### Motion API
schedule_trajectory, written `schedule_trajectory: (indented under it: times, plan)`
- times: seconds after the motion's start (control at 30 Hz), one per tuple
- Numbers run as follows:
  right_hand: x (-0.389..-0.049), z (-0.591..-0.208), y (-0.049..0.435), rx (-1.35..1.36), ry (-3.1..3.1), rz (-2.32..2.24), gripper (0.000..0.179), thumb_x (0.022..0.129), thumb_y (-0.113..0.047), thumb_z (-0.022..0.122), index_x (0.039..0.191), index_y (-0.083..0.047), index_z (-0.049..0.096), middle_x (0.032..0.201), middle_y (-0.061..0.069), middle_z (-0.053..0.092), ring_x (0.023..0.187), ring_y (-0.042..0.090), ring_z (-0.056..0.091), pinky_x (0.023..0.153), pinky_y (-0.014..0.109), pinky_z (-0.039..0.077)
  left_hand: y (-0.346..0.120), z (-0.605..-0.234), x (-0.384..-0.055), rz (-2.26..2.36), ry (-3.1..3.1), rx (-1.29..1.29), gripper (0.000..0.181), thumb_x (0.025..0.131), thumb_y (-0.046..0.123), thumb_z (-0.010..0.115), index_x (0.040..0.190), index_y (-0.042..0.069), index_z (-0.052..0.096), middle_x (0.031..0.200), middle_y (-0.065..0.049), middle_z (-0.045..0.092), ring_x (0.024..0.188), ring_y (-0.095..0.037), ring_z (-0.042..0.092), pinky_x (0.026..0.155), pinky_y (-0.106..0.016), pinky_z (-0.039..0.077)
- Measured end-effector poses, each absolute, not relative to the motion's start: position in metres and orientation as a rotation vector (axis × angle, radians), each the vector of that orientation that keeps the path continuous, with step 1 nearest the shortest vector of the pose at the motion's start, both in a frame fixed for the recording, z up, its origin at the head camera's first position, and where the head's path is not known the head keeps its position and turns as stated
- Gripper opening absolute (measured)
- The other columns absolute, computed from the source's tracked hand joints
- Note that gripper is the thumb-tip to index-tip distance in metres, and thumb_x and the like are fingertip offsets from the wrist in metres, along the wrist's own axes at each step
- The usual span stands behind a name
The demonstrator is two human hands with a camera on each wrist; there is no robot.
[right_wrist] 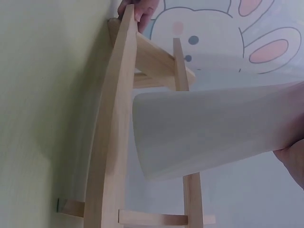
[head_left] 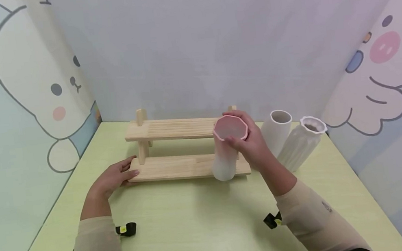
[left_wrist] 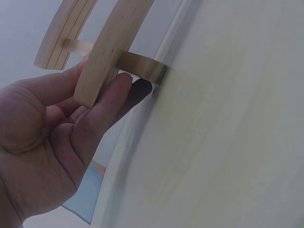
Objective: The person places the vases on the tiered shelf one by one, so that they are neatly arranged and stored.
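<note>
A two-tier wooden shelf (head_left: 176, 167) stands on the table toward the back. My left hand (head_left: 112, 177) grips the left end of its lower board; in the left wrist view the thumb and fingers of that hand (left_wrist: 42, 142) pinch the board end (left_wrist: 107, 57). With my right hand (head_left: 253, 142) I hold a pink-to-white vase (head_left: 224, 160) near its octagonal rim. The vase is nearly upright, in front of the shelf's right part. In the right wrist view its pale base (right_wrist: 190, 133) overlaps the boards (right_wrist: 111, 133), and contact cannot be told.
Two white vases stand right of the shelf: a smooth one (head_left: 275, 130) and a ribbed one with a scalloped rim (head_left: 300, 145). A pale wall (head_left: 208, 51) rises behind the table (head_left: 197, 228). Cartoon-printed side walls flank it. Black straps (head_left: 131, 229) hang at both wrists.
</note>
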State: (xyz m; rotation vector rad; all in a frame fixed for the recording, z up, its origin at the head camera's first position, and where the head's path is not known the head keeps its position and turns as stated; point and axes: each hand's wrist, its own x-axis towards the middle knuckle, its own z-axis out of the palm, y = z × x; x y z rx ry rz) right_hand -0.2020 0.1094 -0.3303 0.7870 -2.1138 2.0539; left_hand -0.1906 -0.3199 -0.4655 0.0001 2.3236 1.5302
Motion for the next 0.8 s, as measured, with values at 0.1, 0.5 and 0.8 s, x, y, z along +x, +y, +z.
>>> schedule_trajectory:
  times: [0.1,0.5,0.8]
  plan:
    - [-0.206,-0.326,0.103,0.789,-2.125,2.043,0.074,0.075,-0.045,0.083,0.133,-0.012,0.052,0.115,0.006,0.061,0.102,0.023,0.058,0.078,0.030,0.054,-0.320,-0.466,-0.191,1.537,2.320,0.005,0.088,0.093,0.039,0.066,0.159,0.015,0.013,0.162,-0.017,0.020,0.124,-0.026,0.054,0.084,-0.027,0.054]
    - [-0.224,-0.318,0.077,0.843,-2.100,2.035,0.093,0.066,-0.068,0.079,0.133,-0.010,0.051,0.115,0.008,0.060,0.099,0.024,0.058,0.074,0.031,0.055,-0.320,-0.466,-0.191,1.534,2.338,-0.002,0.087,0.093,0.040,0.066,0.159,0.016,0.014,0.161,-0.016,0.022,0.122,-0.025,0.055,0.084,-0.027,0.054]
    - [-0.234,-0.315,0.055,0.843,-2.142,2.015,0.094,0.064,-0.072,0.078,0.134,-0.014,0.050,0.118,0.009,0.059,0.102,0.024,0.058,0.076,0.034,0.055,-0.319,-0.468,-0.192,1.533,2.334,0.003,0.087,0.094,0.040,0.066,0.159,0.015,0.014,0.162,-0.016,0.020,0.125,-0.028,0.054,0.086,-0.027,0.053]
